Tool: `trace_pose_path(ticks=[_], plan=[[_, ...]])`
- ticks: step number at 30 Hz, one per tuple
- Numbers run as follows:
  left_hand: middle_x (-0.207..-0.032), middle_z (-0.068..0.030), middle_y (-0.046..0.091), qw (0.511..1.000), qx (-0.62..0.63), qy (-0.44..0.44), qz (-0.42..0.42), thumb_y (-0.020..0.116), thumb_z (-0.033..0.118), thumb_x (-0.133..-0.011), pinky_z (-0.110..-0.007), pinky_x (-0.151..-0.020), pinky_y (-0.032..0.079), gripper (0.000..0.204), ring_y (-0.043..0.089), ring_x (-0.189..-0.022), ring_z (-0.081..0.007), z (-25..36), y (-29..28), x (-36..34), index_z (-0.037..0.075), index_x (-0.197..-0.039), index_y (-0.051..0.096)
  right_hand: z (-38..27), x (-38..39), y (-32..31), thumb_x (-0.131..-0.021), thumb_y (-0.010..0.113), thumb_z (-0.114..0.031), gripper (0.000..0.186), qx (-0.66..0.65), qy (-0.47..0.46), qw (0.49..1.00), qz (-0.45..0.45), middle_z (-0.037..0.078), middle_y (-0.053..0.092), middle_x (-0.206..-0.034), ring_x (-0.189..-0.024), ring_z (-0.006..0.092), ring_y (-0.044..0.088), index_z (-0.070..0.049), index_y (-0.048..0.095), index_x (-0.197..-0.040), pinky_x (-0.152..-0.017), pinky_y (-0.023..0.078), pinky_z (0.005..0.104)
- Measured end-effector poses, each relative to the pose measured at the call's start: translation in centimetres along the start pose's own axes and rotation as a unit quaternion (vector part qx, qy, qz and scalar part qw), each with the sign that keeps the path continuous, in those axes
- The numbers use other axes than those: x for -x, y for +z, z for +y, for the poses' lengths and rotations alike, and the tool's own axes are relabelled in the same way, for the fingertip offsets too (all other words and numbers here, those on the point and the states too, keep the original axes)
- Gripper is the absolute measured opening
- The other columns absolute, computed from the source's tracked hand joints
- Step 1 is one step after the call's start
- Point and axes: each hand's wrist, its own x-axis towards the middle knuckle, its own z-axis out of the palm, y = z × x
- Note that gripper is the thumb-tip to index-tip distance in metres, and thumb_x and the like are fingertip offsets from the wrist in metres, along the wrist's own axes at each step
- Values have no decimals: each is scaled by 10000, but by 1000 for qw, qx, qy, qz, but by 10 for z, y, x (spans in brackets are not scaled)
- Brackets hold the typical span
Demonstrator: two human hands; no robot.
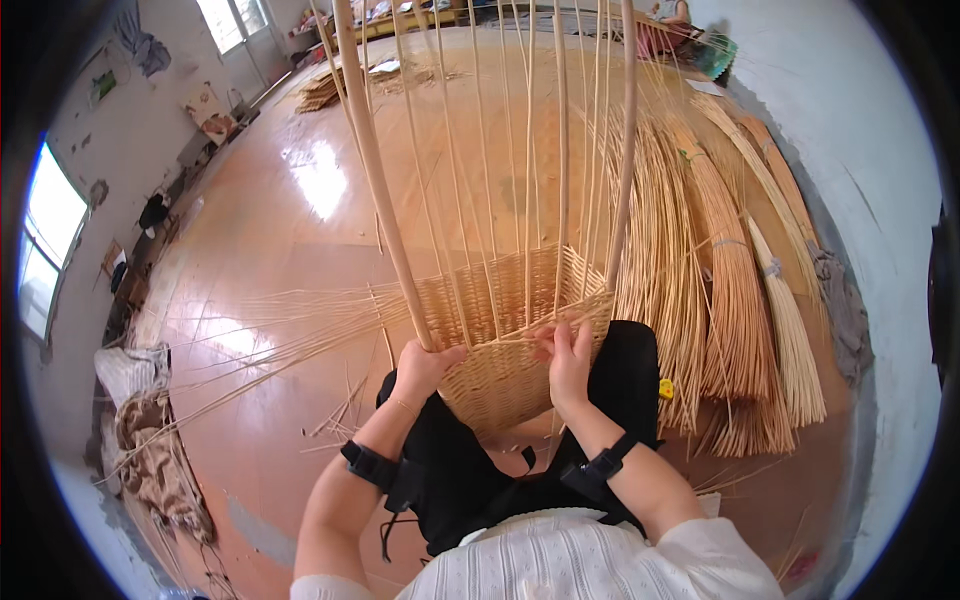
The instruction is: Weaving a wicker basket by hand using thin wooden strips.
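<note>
A half-woven wicker basket (500,388) rests between my knees, its woven walls low and its long thin stakes (487,215) standing upright. Thicker rods rise at its near corners, one left (377,175) and one right (626,150). My left hand (420,374) is closed round the near left corner, at the foot of the thick rod, with the thumb along the rim. At the near rim, right of the middle, my right hand (568,372) pinches a thin wicker strand; its fingertips partly hide the strand. Loose weaving strands (290,335) fan out from the basket's left side.
Bundles of wicker rods (735,300) lie on the floor to the right, along the wall. A small yellow object (666,389) is beside my right knee. Crumpled cloth (160,460) lies at the left. Far back right, another person (672,28) is partly visible.
</note>
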Motion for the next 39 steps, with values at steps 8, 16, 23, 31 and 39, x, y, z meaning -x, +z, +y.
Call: trace_pose_path(ticks=[8, 16, 23, 31, 39], plan=[[-565, 43, 474, 999, 8, 29, 23, 819, 154, -768, -285, -479, 357, 399, 443, -524, -78, 4, -4, 22, 91, -582, 472, -60, 21, -38, -1044, 524, -266, 316, 147, 76, 972, -165, 97, 722, -905, -811, 154, 703, 24, 646, -1072, -735, 552, 262], [-618, 36, 503, 992, 45, 79, 88, 843, 165, -757, -265, -502, 358, 337, 452, -574, -71, -43, -28, 42, 59, -662, 537, -99, -19, 24, -1068, 348, -485, 568, 125, 69, 942, -303, 83, 690, -913, -849, 148, 606, -9, 658, -1075, -821, 461, 314], [-898, -140, 652, 941, -23, 233, 244, 639, 43, -913, -389, -753, 519, 127, 659, -809, -292, 1, 22, 111, 2, -1022, 589, -55, -24, 47, -1031, 424, -544, 523, -113, 232, 912, -319, -8, 454, -667, -651, 117, 441, -118, 529, -748, -658, 377, 259], [-575, -144, 613, 890, -350, 212, 202, 542, 261, -989, -417, -467, 510, 250, 660, -542, -318, -3, 40, 61, 57, -855, 489, -121, -25, 77, -1012, 504, -504, 482, -105, 199, 909, -350, -2, 505, -693, -682, 110, 468, -79, 583, -800, -633, 370, 255], [-857, -219, 676, 961, -198, 149, 121, 547, 241, -985, -459, -671, 542, 219, 689, -770, -384, -4, 34, 46, 22, -977, 548, -55, 38, -29, -1001, 600, -278, 468, 171, 197, 883, -389, 119, 598, -1256, -1017, 166, 653, -2, 467, -1356, -896, 495, 291]])
